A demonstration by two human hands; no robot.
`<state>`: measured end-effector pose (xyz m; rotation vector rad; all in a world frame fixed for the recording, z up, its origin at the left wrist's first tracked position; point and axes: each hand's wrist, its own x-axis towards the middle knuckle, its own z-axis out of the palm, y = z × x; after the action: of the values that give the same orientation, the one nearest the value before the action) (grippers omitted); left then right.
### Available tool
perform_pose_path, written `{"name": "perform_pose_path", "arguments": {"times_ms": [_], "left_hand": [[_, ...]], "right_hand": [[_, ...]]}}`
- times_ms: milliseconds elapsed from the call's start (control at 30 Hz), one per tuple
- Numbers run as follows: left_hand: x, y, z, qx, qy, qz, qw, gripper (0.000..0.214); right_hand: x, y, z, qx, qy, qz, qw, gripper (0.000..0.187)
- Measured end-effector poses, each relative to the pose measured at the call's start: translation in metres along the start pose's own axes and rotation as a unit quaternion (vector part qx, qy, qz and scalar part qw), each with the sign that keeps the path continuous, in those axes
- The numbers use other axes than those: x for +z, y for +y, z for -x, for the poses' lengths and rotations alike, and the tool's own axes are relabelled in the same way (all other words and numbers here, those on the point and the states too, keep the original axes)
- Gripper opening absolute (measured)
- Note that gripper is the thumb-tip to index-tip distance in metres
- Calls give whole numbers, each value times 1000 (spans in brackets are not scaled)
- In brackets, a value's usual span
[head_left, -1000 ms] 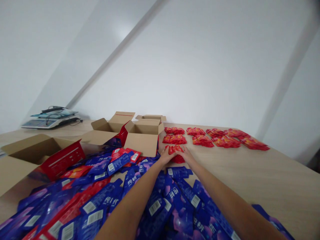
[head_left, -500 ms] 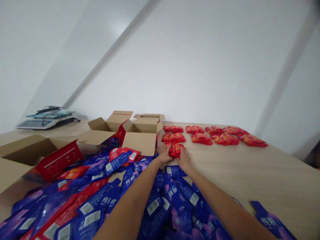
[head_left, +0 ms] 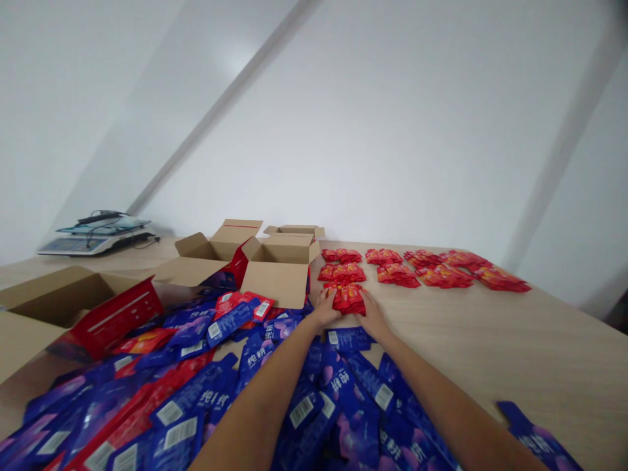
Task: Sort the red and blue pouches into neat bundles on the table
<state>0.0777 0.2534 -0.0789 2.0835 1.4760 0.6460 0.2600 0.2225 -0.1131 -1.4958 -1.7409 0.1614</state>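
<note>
A pile of red packets (head_left: 348, 299) lies on the table in the head view, nearest to me in a column of red piles. My left hand (head_left: 326, 310) rests at its left side, fingers spread and touching the packets. At the right side my right hand (head_left: 373, 315) stands with its fingers apart, their tips by the pile's edge. Under and between my forearms spreads a heap of dark blue pouches (head_left: 343, 386) with white lettering and barcodes. Behind the pile lies another red pile (head_left: 342, 271).
More red piles (head_left: 446, 275) run in rows to the right along the table (head_left: 456, 340). Open cardboard boxes (head_left: 275, 280) stand at the left and centre. A scale (head_left: 88, 243) with things on top sits far left. One blue pouch (head_left: 537, 438) lies near right.
My right hand has moved slightly outward to the right, and the hands are a little farther apart. More of the red pile shows between them. The view has shifted slightly.
</note>
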Motion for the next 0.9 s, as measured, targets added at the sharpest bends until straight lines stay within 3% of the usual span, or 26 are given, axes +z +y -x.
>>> {"name": "perform_pose_path", "arguments": {"times_ms": [300, 433, 533, 900], "left_hand": [[-1, 0, 7, 19, 19, -32, 999, 87], [0, 1, 8, 19, 36, -16, 999, 87], [-1, 1, 9, 22, 48, -3, 999, 86], [4, -6, 6, 34, 48, 4, 998, 84]], "right_hand": [[-8, -7, 4, -27, -22, -12, 999, 64], [-10, -4, 4, 58, 38, -79, 994, 66], [-11, -1, 4, 100, 49, -94, 989, 61], [-5, 3, 3, 59, 23, -87, 994, 60]]}}
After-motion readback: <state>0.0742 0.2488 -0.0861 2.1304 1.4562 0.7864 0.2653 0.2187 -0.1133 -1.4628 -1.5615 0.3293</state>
